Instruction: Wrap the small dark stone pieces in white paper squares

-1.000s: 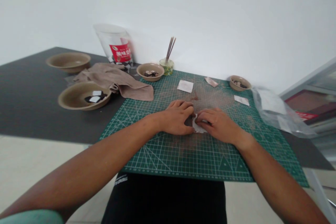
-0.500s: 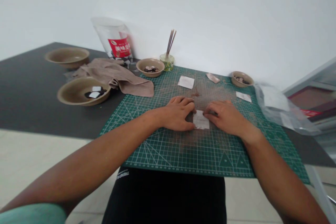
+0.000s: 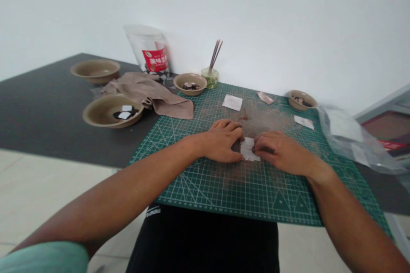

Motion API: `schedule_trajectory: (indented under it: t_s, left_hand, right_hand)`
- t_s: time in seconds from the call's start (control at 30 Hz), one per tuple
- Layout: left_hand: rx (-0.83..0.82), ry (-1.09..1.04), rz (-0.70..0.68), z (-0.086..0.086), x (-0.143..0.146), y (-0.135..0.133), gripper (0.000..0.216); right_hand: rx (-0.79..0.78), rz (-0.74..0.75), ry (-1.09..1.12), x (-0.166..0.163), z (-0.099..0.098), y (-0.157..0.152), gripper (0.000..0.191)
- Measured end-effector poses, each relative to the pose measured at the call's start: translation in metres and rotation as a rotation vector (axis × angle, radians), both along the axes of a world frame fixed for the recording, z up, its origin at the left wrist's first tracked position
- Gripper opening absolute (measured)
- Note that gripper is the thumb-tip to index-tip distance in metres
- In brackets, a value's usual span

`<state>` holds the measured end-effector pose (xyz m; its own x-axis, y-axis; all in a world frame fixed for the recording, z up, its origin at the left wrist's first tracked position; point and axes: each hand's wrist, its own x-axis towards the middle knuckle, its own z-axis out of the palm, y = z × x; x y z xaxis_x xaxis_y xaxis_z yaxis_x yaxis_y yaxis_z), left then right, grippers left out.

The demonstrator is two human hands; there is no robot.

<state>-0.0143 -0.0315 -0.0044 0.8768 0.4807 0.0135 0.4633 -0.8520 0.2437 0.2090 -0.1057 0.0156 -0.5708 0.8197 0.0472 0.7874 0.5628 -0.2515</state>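
A small white paper square (image 3: 248, 150) lies on the green cutting mat (image 3: 224, 183), between both hands. My left hand (image 3: 222, 140) rests on the mat with fingers curled, its fingertips pressing the paper's left edge. My right hand (image 3: 280, 150) lies on the paper's right edge, fingers bent and pinched against it. Brown dust stains the mat around the paper. What lies under the fingers is hidden.
Other white squares (image 3: 232, 102) (image 3: 303, 122) and a pinkish piece (image 3: 265, 97) lie farther back. Small bowls (image 3: 190, 83) (image 3: 302, 100), a jar of sticks (image 3: 212, 77), a brown cloth (image 3: 150, 96), two larger bowls (image 3: 110, 111) (image 3: 95, 70), a standing pouch (image 3: 152, 53) and a clear plastic bag (image 3: 352, 136) surround them.
The right hand slid right off the paper, baring most of it, then came back onto its right edge. The left hand stayed at the left edge. The view shifted slightly.
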Motion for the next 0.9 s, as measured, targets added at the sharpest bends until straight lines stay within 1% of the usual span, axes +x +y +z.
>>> schedule_trajectory:
  t_s: [0.07,0.1,0.2,0.27,0.3,0.4,0.47,0.53,0.6,0.67,0.7,0.73,0.8,0.87,0.9]
  left_hand:
    - [0.007,-0.001,-0.005,0.0,0.0,0.0,0.056]
    - [0.01,-0.003,-0.005,0.0,0.0,0.0,0.056]
    - [0.008,-0.009,-0.005,-0.001,-0.001,0.0,0.056]
    - [-0.001,-0.01,-0.002,-0.001,-0.001,0.0,0.055]
    - [-0.006,-0.011,-0.001,0.0,-0.001,0.0,0.055]
    - [-0.018,-0.012,-0.001,0.001,0.0,-0.001,0.054]
    - [-0.016,-0.014,-0.003,0.0,0.0,-0.001,0.054]
    - [-0.004,-0.017,0.0,0.0,0.0,0.0,0.054]
    - [0.011,-0.018,0.002,-0.001,0.0,0.0,0.054]
    - [0.014,-0.015,0.002,-0.001,0.0,0.0,0.054]
    - [0.009,-0.013,0.002,0.0,0.0,0.0,0.054]
    - [0.003,-0.011,0.004,0.0,-0.001,0.0,0.054]
    - [-0.011,-0.006,0.006,0.001,-0.001,-0.001,0.054]
    - [-0.017,-0.007,0.006,0.001,0.0,-0.001,0.054]
    - [-0.017,-0.01,0.006,0.001,0.0,-0.001,0.055]
  right_hand:
    - [-0.029,0.056,0.05,-0.006,-0.002,-0.002,0.008]
    - [-0.014,0.049,0.063,-0.008,-0.004,-0.002,0.008]
    - [0.092,-0.089,0.026,-0.008,-0.008,0.004,0.008]
    - [0.107,-0.152,-0.025,0.0,-0.006,0.007,0.009]
    - [0.087,-0.143,-0.045,0.005,-0.004,0.007,0.009]
    - [0.001,-0.023,-0.046,0.008,0.003,0.001,0.01]
    - [-0.024,0.04,0.003,0.0,0.002,-0.003,0.01]
    - [-0.012,0.055,0.043,-0.009,-0.002,-0.003,0.01]
    - [0.046,-0.013,0.028,-0.013,-0.006,0.0,0.01]
    - [0.116,-0.126,-0.031,-0.008,-0.007,0.005,0.01]
    - [0.127,-0.156,-0.049,-0.004,-0.005,0.006,0.011]
    - [0.116,-0.151,-0.056,0.0,-0.004,0.006,0.011]
    - [0.046,-0.061,-0.031,0.004,-0.001,0.003,0.011]
    - [-0.006,0.03,0.003,0.001,-0.001,0.0,0.011]
    - [-0.001,0.038,0.011,-0.002,-0.002,-0.001,0.011]
